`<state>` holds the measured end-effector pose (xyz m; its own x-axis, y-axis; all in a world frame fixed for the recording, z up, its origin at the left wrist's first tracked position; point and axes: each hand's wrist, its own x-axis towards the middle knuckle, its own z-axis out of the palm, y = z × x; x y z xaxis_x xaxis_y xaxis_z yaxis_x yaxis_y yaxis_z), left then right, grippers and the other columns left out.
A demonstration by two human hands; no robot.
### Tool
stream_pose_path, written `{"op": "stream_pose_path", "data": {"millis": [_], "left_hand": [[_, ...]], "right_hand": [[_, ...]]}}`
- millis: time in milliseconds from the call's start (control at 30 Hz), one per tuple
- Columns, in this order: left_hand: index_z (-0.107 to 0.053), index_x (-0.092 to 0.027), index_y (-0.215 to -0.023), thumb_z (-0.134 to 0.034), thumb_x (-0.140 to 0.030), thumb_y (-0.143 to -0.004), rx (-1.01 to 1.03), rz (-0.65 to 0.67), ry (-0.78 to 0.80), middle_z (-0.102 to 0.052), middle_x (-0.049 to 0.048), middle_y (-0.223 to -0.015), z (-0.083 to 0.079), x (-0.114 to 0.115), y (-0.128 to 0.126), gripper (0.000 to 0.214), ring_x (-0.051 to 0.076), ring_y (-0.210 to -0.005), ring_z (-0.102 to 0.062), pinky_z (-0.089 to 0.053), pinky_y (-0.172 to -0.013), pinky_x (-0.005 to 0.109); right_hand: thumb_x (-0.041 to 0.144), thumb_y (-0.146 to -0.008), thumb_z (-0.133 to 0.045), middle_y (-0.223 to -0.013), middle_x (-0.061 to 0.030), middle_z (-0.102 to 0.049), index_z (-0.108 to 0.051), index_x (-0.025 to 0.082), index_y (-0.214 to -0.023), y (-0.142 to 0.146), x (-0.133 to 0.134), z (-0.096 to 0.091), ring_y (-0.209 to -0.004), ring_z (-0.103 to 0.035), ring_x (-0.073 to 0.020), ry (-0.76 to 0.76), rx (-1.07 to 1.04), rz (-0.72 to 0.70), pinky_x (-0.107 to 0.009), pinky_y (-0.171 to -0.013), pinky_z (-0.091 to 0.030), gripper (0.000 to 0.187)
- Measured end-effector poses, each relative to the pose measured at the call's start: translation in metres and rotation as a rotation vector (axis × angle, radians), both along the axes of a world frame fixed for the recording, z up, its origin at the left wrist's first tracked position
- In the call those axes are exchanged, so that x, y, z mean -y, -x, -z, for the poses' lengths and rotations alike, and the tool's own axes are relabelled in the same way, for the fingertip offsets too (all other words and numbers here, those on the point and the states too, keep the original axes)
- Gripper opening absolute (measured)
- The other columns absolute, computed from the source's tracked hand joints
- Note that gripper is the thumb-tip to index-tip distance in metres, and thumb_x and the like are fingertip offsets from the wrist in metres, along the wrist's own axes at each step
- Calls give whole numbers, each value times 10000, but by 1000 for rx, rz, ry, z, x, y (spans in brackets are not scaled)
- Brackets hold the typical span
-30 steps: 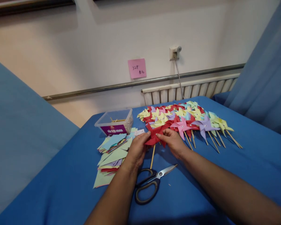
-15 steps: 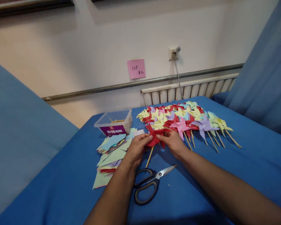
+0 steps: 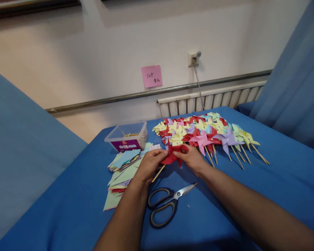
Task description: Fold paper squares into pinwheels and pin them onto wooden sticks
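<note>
Near the centre of the frame, the red paper pinwheel (image 3: pixel 172 156) is up above the blue-covered desk (image 3: pixel 68 209), pinched from both sides. The left hand (image 3: pixel 149 162) has its grip closed on the pinwheel's left part, thumb on the paper; the right hand (image 3: pixel 192 157) has its grip closed on the right part, thumb tip against a blade. A thin wooden stick (image 3: pixel 158 173) slants down and left from beneath the red paper. Below centre, scissors (image 3: pixel 163 213) lie on the desk with their blades pointing to the right. Left of centre, beside the left hand, is a pile of coloured paper (image 3: pixel 124 172), and behind it a clear plastic box (image 3: pixel 143 136) with sticks inside. Right of centre, many multicoloured pinwheels (image 3: pixel 202 139) lie massed together, several sticks pointing lower right.
</note>
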<state>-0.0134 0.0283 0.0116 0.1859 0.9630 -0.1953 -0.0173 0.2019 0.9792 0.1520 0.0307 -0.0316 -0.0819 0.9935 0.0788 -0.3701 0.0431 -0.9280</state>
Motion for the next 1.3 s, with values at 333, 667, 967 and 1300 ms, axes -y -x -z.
{"op": "stream_pose_path", "data": {"millis": [333,667,967,1300], "left_hand": [[-677,-135,-821,-789,-425,-680,5,-82,4,-669,31,-674,-3,2,-7,341,116,-542,-604,-477,-525,214],[-642,-131,-972,-601,-525,-847,237,-187,153,-721,101,-807,24,17,-43,416,146,-562,-652,-488,-501,236],[-689,-142,-955,-812,-392,-687,309,-226,11,-732,89,-970,5,3,-18,386,139,-747,-666,-488,-614,216],[-688,-123,-944,-888,-256,-583,320,-80,-20,-722,51,-814,7,2,-18,434,130,-689,-658,-495,-686,238]], "right_hand": [[378,-618,-844,-807,-15,-720,-677,194,-860,0,-6,4,-756,-659,-193,-38,-80,130,-346,-763,-482,346],[344,-616,-856,-788,-8,-726,-691,199,-825,-2,-7,4,-724,-658,-169,-1,-190,158,-315,-737,-495,304],[301,-627,-855,-771,-32,-754,-748,178,-805,-7,0,-5,-719,-676,-169,84,-233,-101,-312,-774,-503,242],[281,-643,-846,-807,-40,-757,-755,177,-859,-5,4,-5,-726,-672,-166,69,-190,-181,-296,-740,-488,256]]}}
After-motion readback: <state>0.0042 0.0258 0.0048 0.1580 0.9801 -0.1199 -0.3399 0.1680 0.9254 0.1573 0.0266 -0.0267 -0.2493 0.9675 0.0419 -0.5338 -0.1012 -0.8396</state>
